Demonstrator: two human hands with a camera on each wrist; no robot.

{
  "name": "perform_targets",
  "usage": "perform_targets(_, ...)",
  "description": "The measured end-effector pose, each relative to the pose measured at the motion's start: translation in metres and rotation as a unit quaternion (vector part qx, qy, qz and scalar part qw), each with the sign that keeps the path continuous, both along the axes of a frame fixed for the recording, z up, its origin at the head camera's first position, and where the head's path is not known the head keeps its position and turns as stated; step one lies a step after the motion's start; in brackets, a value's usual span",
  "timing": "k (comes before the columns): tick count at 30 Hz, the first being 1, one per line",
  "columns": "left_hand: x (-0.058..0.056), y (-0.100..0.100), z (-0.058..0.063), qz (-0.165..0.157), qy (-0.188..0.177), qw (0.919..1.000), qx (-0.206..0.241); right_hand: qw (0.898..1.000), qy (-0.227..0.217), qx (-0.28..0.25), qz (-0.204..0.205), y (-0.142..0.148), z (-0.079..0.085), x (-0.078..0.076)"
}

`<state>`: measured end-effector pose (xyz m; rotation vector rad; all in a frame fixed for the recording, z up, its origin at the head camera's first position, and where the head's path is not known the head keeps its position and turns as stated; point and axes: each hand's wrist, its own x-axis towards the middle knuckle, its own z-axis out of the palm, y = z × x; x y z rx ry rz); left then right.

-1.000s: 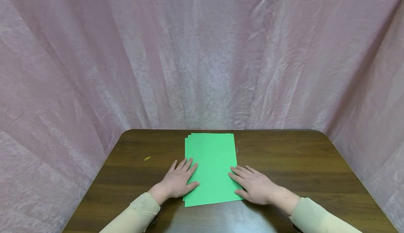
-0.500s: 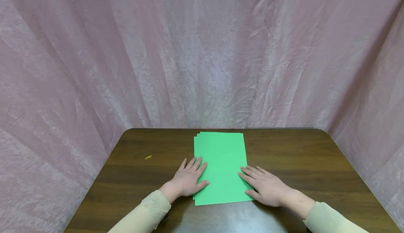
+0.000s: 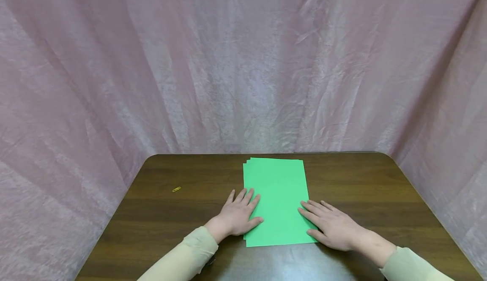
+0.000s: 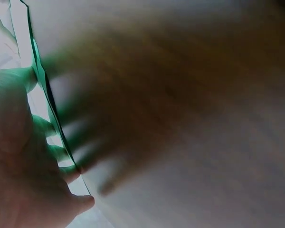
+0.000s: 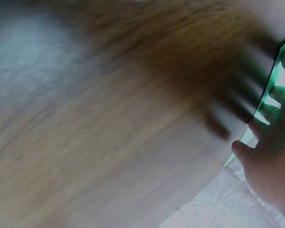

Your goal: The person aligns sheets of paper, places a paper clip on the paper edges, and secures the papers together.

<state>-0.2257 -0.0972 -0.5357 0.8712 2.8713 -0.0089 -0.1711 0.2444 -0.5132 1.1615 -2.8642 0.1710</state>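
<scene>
Several green sheets of paper lie in a slightly uneven stack on the table, their top left corners fanned out. With fingers spread, my left hand rests on the stack's left edge; in the left wrist view that hand touches the green paper edge. Over the lower right edge lies my right hand, its fingers straight and touching the paper. The right wrist view shows this hand along the sheets' edge. A yellow paper clip lies apart, left of the stack.
The brown wood-grain table has rounded far corners. A pink velvet curtain hangs close behind its far edge and along both sides.
Both hands and the green stack under them have slid to the right across the table. The paper clip stays in its place on the table.
</scene>
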Motion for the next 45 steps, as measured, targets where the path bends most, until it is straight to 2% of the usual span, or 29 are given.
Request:
perform_targets(3,0.000,0.006,0.000,-0.001,0.001,0.9999,-0.011,1.000,0.007,0.000,-0.001,0.004,0.000,0.002)
perform_targets(9,0.004,0.017,0.012,0.003,-0.008,0.9994,-0.033,1.000,0.030,-0.004,0.000,0.012,-0.003,0.003)
perform_targets(15,0.008,0.020,0.020,0.008,-0.011,0.9989,-0.044,0.999,0.040,-0.002,0.007,0.014,-0.005,0.001)
perform_targets(26,0.008,0.021,0.023,0.011,-0.017,0.9992,-0.035,0.999,0.049,0.002,0.015,0.013,-0.002,0.003)
perform_targets(29,0.007,0.021,0.024,0.013,-0.022,0.9993,-0.027,1.000,0.015,-0.008,0.003,0.010,0.001,0.003)
perform_targets(33,0.001,0.019,0.030,0.013,-0.053,0.9985,-0.009,0.996,-0.072,-0.037,-0.034,0.004,0.009,0.001)
perform_targets(35,-0.002,0.018,0.035,0.013,-0.074,0.9971,0.010,0.989,-0.119,-0.064,-0.057,0.002,0.013,-0.001)
perform_targets(37,-0.004,0.016,0.039,0.014,-0.100,0.9942,0.037,0.978,-0.165,-0.100,-0.083,0.001,0.017,-0.003)
perform_targets(40,-0.006,0.011,0.044,0.027,-0.134,0.9852,0.104,0.950,-0.230,-0.167,-0.125,-0.001,0.023,-0.006)
perform_targets(42,-0.005,0.007,0.048,0.046,-0.166,0.9721,0.160,0.927,-0.270,-0.209,-0.158,-0.001,0.027,-0.007)
perform_targets(43,-0.005,0.005,0.050,0.056,-0.183,0.9626,0.192,0.912,-0.291,-0.231,-0.174,-0.001,0.030,-0.008)
perform_targets(45,-0.003,0.000,0.053,0.084,-0.224,0.9355,0.260,0.878,-0.331,-0.277,-0.206,0.000,0.035,-0.008)
